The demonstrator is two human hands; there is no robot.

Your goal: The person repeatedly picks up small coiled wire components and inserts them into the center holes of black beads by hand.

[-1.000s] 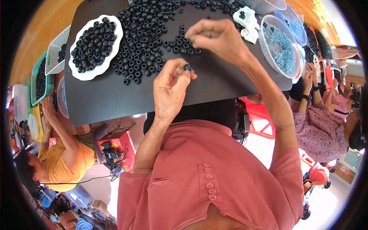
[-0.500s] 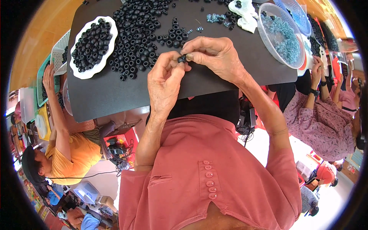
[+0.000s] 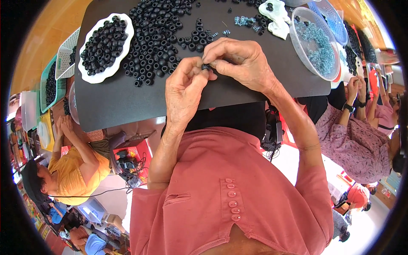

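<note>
Between my two hands is a small black bead-like piece [image 3: 205, 67], mostly covered by fingers. My left hand [image 3: 183, 87] pinches it with thumb and fingers from the left. From the right, the thumb and fingertips of my right hand [image 3: 243, 63] close in on the same piece; whether they hold something tiny against it is hidden. Just beyond my fingers lies a small cluster of loose black pieces [image 3: 196, 37], with a large heap of the same holed, rounded pieces [image 3: 155, 40] to the left. Some small pale-blue coils [image 3: 244, 20] lie farther off.
A white scalloped plate [image 3: 128, 36] piled with black pieces stands at the left. At the right are a clear round tub [image 3: 294, 46] of blue coils and a crumpled white cloth [image 3: 278, 29]. Co-workers sit on both sides, one in a yellow shirt [image 3: 80, 170] at left.
My fingers have shifted slightly around the black piece, my right fingers now covering more of it. The co-worker at left has lowered an arm from the green basket and joined both hands.
</note>
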